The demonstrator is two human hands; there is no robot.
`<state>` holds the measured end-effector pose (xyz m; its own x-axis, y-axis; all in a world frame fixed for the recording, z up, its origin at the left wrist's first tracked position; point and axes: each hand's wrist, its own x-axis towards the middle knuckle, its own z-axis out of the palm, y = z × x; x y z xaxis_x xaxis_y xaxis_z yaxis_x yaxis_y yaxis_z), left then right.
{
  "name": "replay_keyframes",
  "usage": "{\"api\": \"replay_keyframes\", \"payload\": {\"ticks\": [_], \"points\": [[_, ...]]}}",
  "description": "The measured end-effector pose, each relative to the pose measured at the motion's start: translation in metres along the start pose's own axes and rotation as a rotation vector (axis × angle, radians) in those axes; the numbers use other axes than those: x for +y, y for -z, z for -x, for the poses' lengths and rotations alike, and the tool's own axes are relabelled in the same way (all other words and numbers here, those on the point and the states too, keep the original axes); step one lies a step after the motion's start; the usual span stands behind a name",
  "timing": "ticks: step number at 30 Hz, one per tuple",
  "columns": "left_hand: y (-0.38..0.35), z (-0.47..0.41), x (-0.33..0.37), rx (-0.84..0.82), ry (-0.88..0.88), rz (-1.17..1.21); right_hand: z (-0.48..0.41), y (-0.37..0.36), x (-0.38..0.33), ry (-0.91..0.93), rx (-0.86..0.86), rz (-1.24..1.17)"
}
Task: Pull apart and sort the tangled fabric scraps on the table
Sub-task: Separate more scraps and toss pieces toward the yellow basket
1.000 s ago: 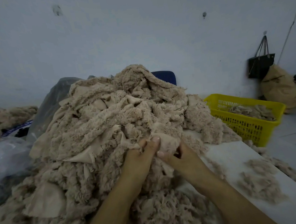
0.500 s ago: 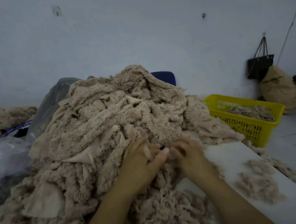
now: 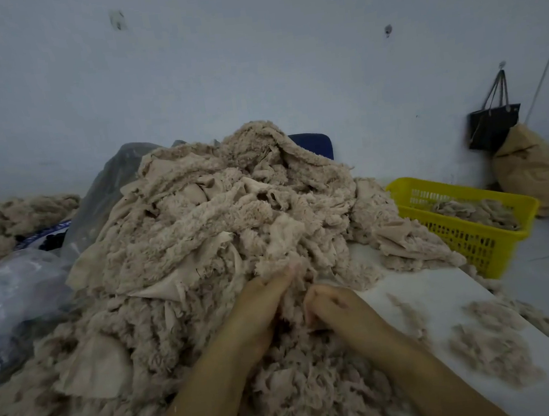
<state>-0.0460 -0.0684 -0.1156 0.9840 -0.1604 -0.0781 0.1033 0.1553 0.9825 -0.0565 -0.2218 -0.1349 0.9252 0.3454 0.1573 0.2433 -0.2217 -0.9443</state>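
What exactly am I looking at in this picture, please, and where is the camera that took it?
There is no machine here: a person works bare-handed, and the one camera sits on their head, looking forward and down. A big pile of beige fabric scraps covers most of the white table. The right hand curls its fingers round a fluffy tuft at the pile's front; the left hand reaches into the same fluff, but its grip is hidden. A small heap of loose fluff lies on the table's right side, and a yellow basket beside the table holds more scraps.
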Motion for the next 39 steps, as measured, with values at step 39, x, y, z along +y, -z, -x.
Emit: {"api": "replay_keyframes", "payload": {"ticks": [39], "points": [[0.016,0.002,0.009,-0.145,0.034,0.649,-0.001,0.007,0.003,-0.008,0.073,0.053]]}}
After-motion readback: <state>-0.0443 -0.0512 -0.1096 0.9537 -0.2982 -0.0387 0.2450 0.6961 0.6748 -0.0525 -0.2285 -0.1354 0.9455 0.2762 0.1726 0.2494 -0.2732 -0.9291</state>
